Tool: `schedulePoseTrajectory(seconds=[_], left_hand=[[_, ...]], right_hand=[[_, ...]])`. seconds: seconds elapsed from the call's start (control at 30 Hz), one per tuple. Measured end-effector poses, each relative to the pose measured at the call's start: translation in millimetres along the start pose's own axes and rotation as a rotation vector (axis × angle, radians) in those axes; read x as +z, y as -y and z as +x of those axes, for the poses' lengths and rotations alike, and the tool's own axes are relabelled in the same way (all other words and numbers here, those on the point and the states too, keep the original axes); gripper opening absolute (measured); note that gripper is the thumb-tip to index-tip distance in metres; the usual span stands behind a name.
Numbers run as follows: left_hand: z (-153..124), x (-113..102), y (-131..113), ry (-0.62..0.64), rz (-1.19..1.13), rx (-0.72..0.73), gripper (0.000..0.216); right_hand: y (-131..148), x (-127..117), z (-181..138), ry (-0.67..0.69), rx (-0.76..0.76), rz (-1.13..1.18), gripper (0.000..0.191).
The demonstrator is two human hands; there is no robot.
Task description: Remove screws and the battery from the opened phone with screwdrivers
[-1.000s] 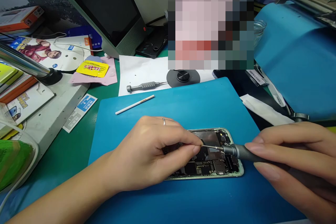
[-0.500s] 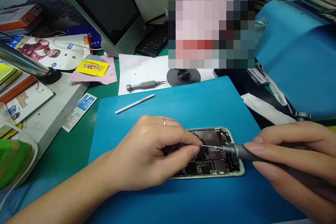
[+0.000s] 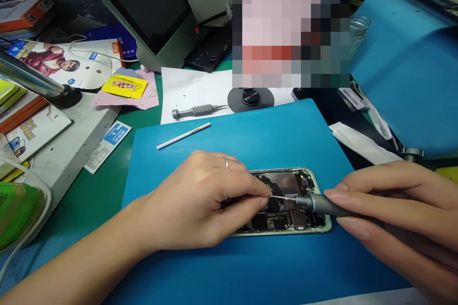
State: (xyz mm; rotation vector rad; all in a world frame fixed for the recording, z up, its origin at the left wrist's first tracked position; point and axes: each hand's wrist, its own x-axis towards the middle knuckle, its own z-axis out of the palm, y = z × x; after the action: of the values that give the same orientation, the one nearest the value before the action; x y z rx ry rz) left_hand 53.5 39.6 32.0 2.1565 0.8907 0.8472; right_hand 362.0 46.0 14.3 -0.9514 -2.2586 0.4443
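Observation:
An opened phone (image 3: 296, 219) with a pale green frame lies on the blue mat (image 3: 250, 138), its circuit boards showing. My left hand (image 3: 200, 200) rests over the phone's left half, thumb and forefinger pinched at the screwdriver's tip; what they pinch is too small to see. My right hand (image 3: 393, 219) grips a grey precision screwdriver (image 3: 322, 205) whose thin bit points left into the phone's middle. A ring sits on a left finger.
A second grey screwdriver (image 3: 195, 112), a white stick (image 3: 183, 136) and a dark round disc (image 3: 250, 97) lie behind the phone. A tilted screen device (image 3: 150, 9) stands at the back. Packets and boxes crowd the left; another blue mat (image 3: 404, 66) rises at right.
The view has tilted slightly, so everything sits a little higher in the picture. Both hands stay on the phone with the screwdriver tip in the same spot.

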Motion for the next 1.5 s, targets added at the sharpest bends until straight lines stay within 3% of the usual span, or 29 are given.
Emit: schedulePoseTrajectory(seconds=[0.17,1.1,1.27,1.43,1.5], left_hand=[[0.5,-1.2,-1.7,0.022,0.001,-0.02,0.012],[2.3,-0.4,-3.0,-0.006,-0.027,-0.079,0.013],[2.6,-0.4,-3.1,-0.014,-0.028,-0.064,0.013],[2.5,-1.3,-2.0,0.011,-0.035,-0.074,0.013],[2.4,-1.3,-1.6,0.015,-0.026,-0.08,0.013]], right_hand=[[-3.8,0.8,1.1,-0.011,-0.053,-0.018,0.039],[4.0,0.1,-4.5,-0.066,0.122,-0.01,0.025],[-2.8,-2.0,-7.3,0.005,0.038,-0.135,0.027],[-0.4,-1.9,-2.6,-0.007,0.078,-0.015,0.032],[3.5,2.9,1.4,-0.07,0.084,0.031,0.029]])
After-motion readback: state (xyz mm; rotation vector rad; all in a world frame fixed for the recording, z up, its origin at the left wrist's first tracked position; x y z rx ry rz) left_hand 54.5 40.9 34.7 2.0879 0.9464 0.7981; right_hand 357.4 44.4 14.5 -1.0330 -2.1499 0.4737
